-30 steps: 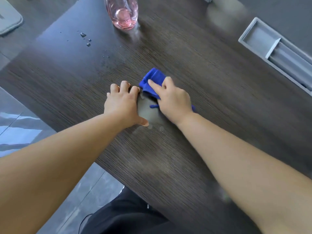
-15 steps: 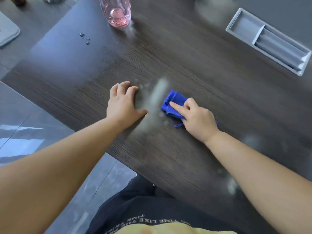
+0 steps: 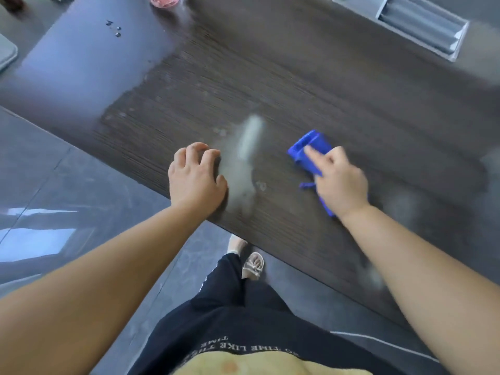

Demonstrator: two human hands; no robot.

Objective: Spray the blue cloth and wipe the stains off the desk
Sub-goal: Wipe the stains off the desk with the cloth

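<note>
Wiping looked partly done: right hand (image 3: 341,180) gripped the blue cloth (image 3: 311,144), forefinger pressing it onto the tabletop (image 3: 324,85), right of a pale smear (image 3: 243,163); left hand (image 3: 196,174) rested loosely curled, empty; far-left droplets (image 3: 115,28) lay unwiped.

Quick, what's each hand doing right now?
Left hand: open, resting on the desk, holding nothing.
Right hand: holding the blue cloth against the desk.

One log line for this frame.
phase: wiping; right hand: grips blue cloth on desk; left hand: rests on desk; pale streak: between hands
</note>
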